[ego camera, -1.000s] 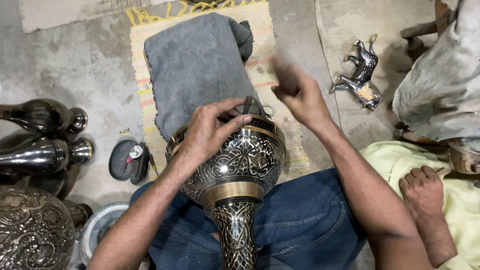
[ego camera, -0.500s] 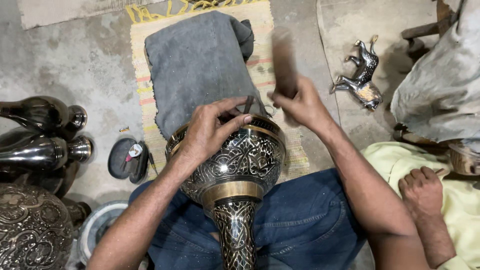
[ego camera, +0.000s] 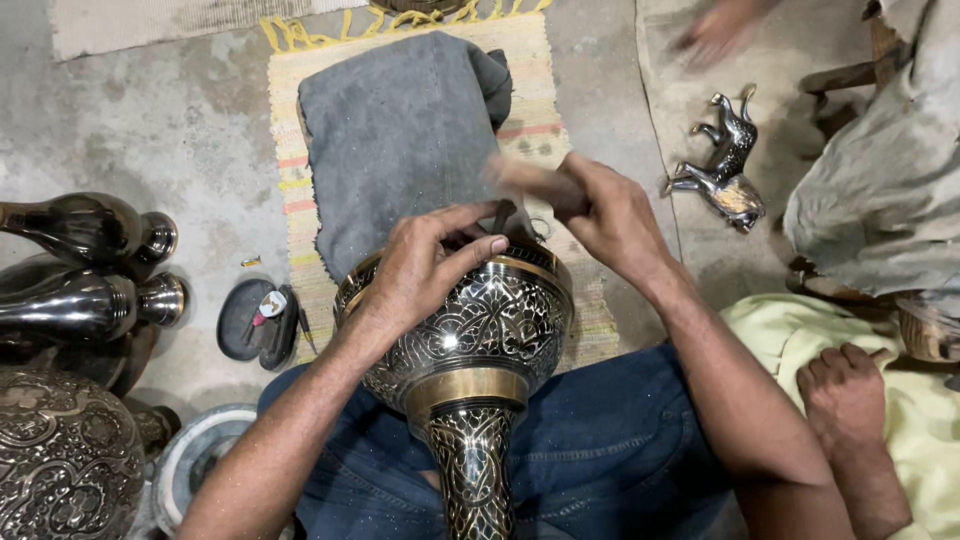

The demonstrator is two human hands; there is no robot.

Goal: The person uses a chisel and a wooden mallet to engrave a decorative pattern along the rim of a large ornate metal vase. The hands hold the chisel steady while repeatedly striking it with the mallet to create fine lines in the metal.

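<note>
A concrete floor point(ego camera: 120, 130) is seen from above, with a striped woven mat with a yellow fringe point(ego camera: 290, 190) spread over it and a folded grey cloth point(ego camera: 400, 130) laid on the mat. At the left edge, two dark polished metal vases point(ego camera: 85, 265) are laid on their sides, and a large engraved metal vessel point(ego camera: 60, 460) is set below them; a small black open case point(ego camera: 255, 325) is placed on the floor beside the mat. To the right, a small engraved metal horse figurine point(ego camera: 725, 165) is laid on the floor, near another person's bare foot point(ego camera: 845, 390) and yellow-green garment point(ego camera: 800, 335); a blurred hand of another person point(ego camera: 715, 30) is seen at the top. The large engraved black-and-brass metal vase point(ego camera: 470, 340) is held across the lap on blue jeans point(ego camera: 610, 450), its wide bowl pointing toward the grey cloth and its narrow neck toward the camera. Dense floral engraving is shown on the dark surface, with plain brass bands at the rim and the neck. The left hand point(ego camera: 425, 265) is laid over the bowl's rim, its fingers pinched on a thin dark chisel-like tool point(ego camera: 500, 215). The right hand point(ego camera: 610, 215) is closed around a blurred wooden-looking handle point(ego camera: 525, 180) just above that tool.
</note>
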